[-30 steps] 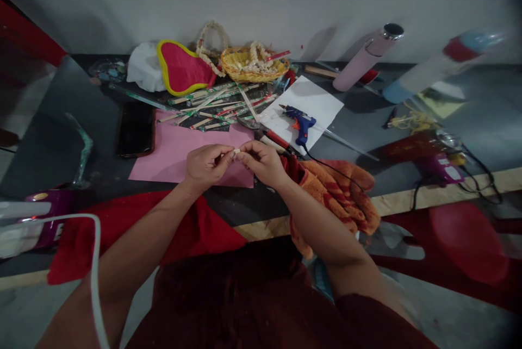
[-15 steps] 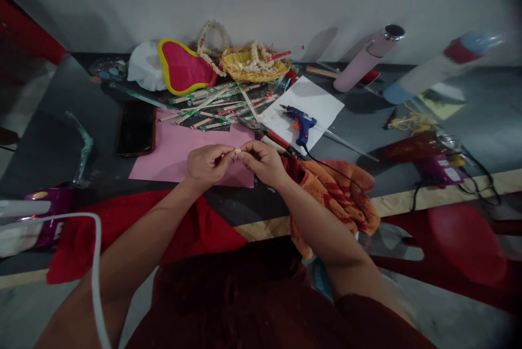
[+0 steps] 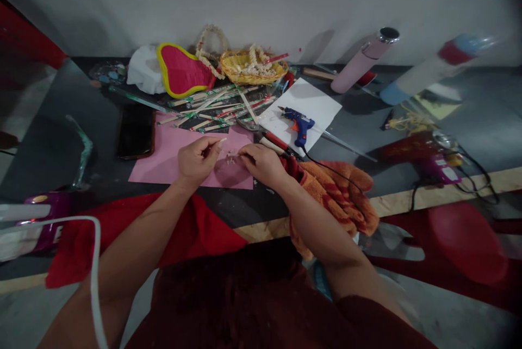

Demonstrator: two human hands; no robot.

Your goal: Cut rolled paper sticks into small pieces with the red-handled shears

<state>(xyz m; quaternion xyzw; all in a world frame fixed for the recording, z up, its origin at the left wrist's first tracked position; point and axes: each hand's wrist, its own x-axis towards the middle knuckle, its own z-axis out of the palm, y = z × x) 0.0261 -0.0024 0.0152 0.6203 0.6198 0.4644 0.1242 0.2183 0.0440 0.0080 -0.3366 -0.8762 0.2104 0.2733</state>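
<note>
My left hand (image 3: 198, 157) is closed in a pinch on a short pale stick piece (image 3: 222, 141), whose end sticks out past the fingertips. My right hand (image 3: 261, 161) is low over the pink paper (image 3: 163, 164), its thumb and fingers drawn together. Right by those fingertips is a cluster of tiny pale bits (image 3: 230, 159); whether the fingers grip any of them is too small to see. Beyond the hands lie several wrapped chopsticks (image 3: 199, 112) and pliers with red handles (image 3: 276, 139). A blue glue gun (image 3: 302, 126) rests on white paper (image 3: 326, 100).
A phone (image 3: 136, 131) lies left of the pink paper. Along the wall stand a yellow basket (image 3: 240, 74), a pink and yellow padded shape (image 3: 183, 74) and a pink flask (image 3: 361, 63). An orange towel (image 3: 338, 191) and a red cloth (image 3: 183, 229) lie at the front edge.
My hands have moved apart from where their fingertips met on a small pale piece. The left keeps a stick piece; tiny bits now show beside the right fingertips.
</note>
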